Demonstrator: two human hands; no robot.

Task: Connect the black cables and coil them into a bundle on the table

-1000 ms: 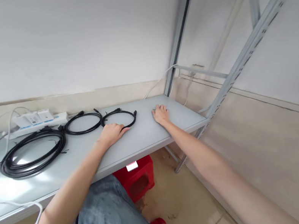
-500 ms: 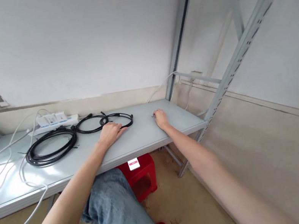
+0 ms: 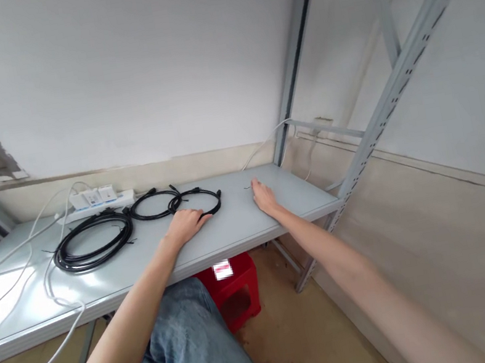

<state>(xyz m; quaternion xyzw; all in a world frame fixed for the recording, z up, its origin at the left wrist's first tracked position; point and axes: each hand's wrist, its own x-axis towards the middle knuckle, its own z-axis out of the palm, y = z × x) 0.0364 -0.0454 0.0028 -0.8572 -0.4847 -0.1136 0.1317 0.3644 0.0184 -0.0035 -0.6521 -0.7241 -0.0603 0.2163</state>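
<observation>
My left hand (image 3: 185, 224) lies low on the grey tabletop (image 3: 235, 223), over the front edge of a small coiled black cable (image 3: 219, 197). Its fingers look stretched out and the thumb points right; part of the cable is hidden beneath it. Further right, my right hand (image 3: 264, 195) rests on the table with its fingertips pressed together. From them a thin dark twist tie (image 3: 247, 188) sticks out to the left. A second small black cable coil (image 3: 143, 216) overlaps the first one on its left.
A larger black cable coil (image 3: 97, 261) with thin ties lies on the left. Behind it stands a white power strip (image 3: 126, 198) with several adapters. White cords (image 3: 70, 329) hang over the front edge. A red stool (image 3: 246, 281) holds a phone (image 3: 223, 270). Metal uprights (image 3: 395, 89) frame the right side.
The view has shifted slightly, so the scene sits a little lower and further right. Both hands stay in nearly the same places; the right fingers have shifted slightly at the twist tie.
</observation>
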